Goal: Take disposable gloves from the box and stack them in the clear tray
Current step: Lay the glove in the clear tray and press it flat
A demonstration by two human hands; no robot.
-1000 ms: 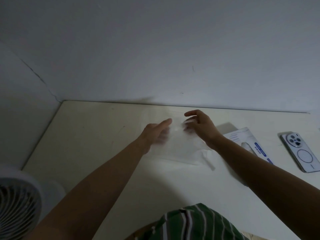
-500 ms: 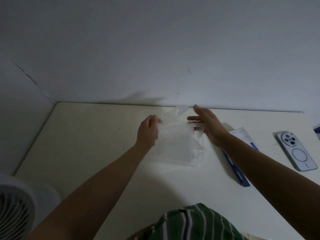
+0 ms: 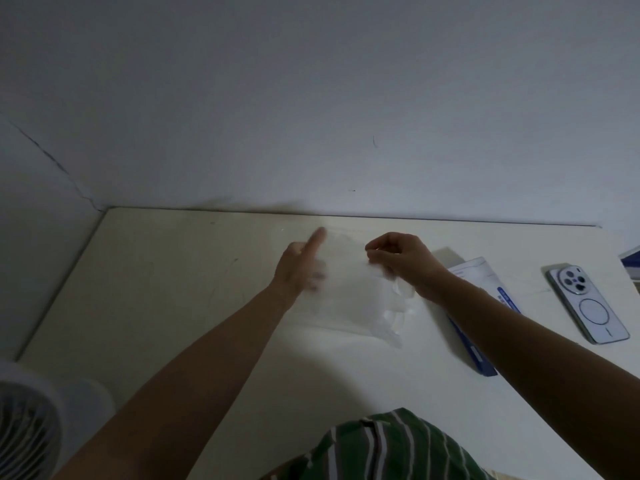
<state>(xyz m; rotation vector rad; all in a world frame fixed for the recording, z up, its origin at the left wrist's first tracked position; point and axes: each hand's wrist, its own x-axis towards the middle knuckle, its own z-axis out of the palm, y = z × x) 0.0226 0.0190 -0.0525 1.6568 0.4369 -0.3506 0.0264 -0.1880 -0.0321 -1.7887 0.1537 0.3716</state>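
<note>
My right hand [image 3: 405, 261] pinches the thin translucent plastic glove [image 3: 346, 303] in curled fingers above the cream table [image 3: 173, 289]; my left hand [image 3: 299, 265] is blurred, so I cannot tell its fingers' state.

No legible text anywhere; print on the blue-and-white box [image 3: 479, 275] too small and blurred.

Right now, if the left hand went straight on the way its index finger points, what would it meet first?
The left hand points away across the table toward the wall. No object shows in that line, so probably the wall first, though the clear glove beside the fingertip is hard to outline.
</note>
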